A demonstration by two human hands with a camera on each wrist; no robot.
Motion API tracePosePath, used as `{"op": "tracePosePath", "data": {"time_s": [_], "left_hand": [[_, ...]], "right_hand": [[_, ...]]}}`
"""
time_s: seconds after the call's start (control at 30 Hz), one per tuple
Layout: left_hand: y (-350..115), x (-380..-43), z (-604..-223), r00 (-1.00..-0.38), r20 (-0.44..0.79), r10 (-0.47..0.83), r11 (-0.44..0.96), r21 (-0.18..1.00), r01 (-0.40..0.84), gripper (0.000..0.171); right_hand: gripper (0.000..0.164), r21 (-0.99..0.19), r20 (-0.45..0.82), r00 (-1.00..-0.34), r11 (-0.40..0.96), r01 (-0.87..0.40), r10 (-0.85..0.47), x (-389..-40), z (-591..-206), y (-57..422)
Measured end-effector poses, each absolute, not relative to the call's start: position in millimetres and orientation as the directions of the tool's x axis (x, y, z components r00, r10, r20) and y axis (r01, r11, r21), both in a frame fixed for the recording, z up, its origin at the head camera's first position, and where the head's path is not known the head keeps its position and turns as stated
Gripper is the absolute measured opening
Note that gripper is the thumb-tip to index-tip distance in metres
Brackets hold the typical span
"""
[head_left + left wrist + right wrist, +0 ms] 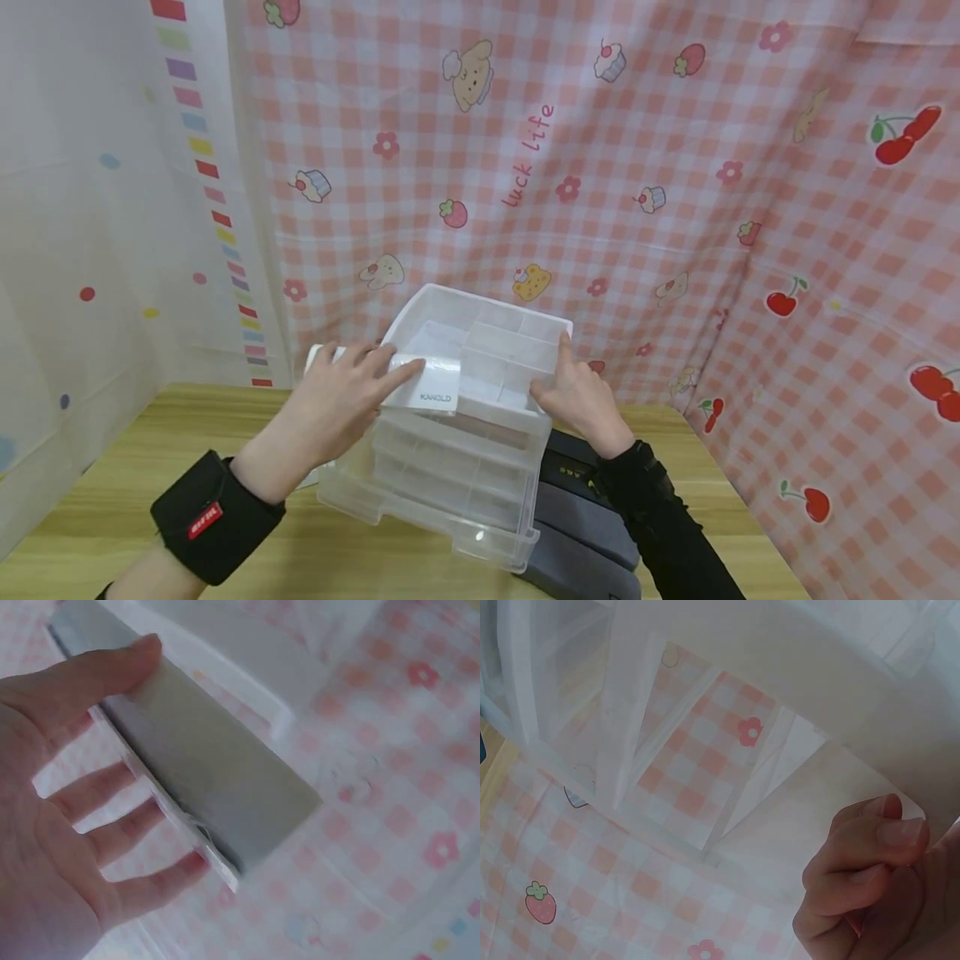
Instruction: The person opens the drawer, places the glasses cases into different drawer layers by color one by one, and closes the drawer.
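A translucent plastic organizer point(450, 483) with stacked compartments stands tilted on the table. Its top tray point(555, 337) is divided into sections. Across the tray's front left corner lies a slim white box point(438, 387) printed with dark letters, held by my left hand point(341, 400). In the left wrist view the thumb lies on one face of the white box point(217, 765), with the other fingers along its far edge. My right hand point(581, 400) grips the tray's right side wall. The right wrist view shows the fingers point(870, 862) curled at the tray's corner.
Right of the organizer lie a black box point(562, 471) with yellow marks and long grey cases point(581, 562), partly under the right arm. The wooden table point(232, 483) meets a pink checked curtain point(480, 208) behind and at the right.
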State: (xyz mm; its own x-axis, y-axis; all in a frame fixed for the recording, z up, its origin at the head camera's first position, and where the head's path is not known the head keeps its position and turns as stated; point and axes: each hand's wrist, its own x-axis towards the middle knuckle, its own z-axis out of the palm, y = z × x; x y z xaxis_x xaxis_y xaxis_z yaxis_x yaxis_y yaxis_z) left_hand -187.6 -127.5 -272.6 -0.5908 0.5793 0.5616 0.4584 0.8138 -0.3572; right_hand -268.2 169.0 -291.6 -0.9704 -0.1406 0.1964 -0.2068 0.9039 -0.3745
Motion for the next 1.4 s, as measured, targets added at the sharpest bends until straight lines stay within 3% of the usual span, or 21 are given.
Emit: {"op": "tracePosePath", "data": {"time_s": [0.3, 0.4, 0.6, 0.87, 1.17, 1.4], "left_hand": [[-95.8, -200.5, -291.1, -0.436, 0.488, 0.757, 0.646, -0.456, 0.612, 0.063], [-92.0, -202.4, -300.2, -0.42, 0.418, 0.806, 0.587, -0.463, 0.664, 0.066], [-89.0, -205.3, -321.6, -0.463, 0.309, 0.831, 0.555, -0.401, 0.729, 0.067], [-89.1, -212.7, -333.7, -0.486, 0.326, 0.811, 0.577, -0.312, 0.755, 0.067], [-89.3, -216.8, -338.2, -0.558, 0.318, 0.767, 0.632, -0.223, 0.742, 0.064], [-86.7, -214.8, -337.8, -0.651, 0.275, 0.707, 0.699, -0.132, 0.703, 0.059]], "right_hand": [[0.087, -0.369, 0.21, -0.966, 0.903, -0.219, -0.148, -268.0, -293.6, 167.1], [0.087, -0.365, 0.208, -0.967, 0.906, -0.214, -0.145, -268.0, -294.0, 166.9], [0.088, -0.339, 0.218, -0.965, 0.916, -0.216, -0.147, -269.0, -296.8, 168.4], [0.088, -0.335, 0.217, -0.965, 0.917, -0.215, -0.147, -268.9, -296.2, 168.3], [0.088, -0.328, 0.214, -0.966, 0.921, -0.209, -0.143, -267.7, -293.6, 168.0], [0.089, -0.334, 0.204, -0.969, 0.921, -0.2, -0.136, -268.1, -293.3, 168.2]]}}
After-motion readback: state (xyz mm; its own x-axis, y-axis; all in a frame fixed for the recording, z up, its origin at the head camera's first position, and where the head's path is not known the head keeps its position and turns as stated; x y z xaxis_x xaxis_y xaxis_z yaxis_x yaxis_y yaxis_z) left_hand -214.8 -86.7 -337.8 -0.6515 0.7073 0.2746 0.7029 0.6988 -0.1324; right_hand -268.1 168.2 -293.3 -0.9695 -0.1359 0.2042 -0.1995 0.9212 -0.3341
